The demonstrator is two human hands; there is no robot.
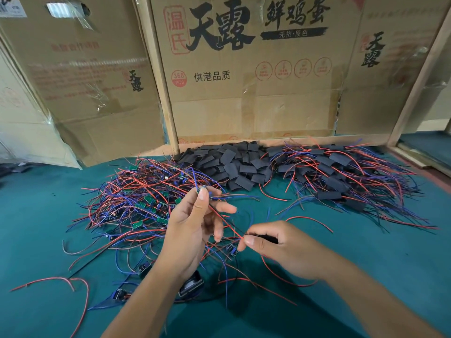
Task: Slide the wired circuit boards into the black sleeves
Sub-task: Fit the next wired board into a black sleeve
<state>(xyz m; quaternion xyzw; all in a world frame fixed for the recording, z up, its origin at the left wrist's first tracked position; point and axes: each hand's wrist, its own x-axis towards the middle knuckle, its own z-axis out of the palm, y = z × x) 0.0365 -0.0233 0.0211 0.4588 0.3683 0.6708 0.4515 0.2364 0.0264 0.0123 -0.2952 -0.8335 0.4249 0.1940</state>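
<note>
Small wired circuit board pinched up high by thumb and first finger of left hand, wires hanging down and across. Looks very light — but floppy at the wire ends and hard at the board, so best held by the board edges, not yanked by the thin wires, which could likely snap off. Red wire running down to right hand, pinched at its tip betw. thumb and fingers. Something black in the right hand too, prob. a black sleeve, mostly hidden, can't tell for sure. Sleeve stuff looks soft, flat, easy to squash shut, so mouth needs opening first. Left wrist bent up, palm turned toward the face, other fingers spread loose. Right hand lower, knuckles up, fingers curled in. Pile of bare boards w/ wires on the left of the green table, heap of empty sleeves at the back middle, done ones on the right — cardboard boxes behind.
</note>
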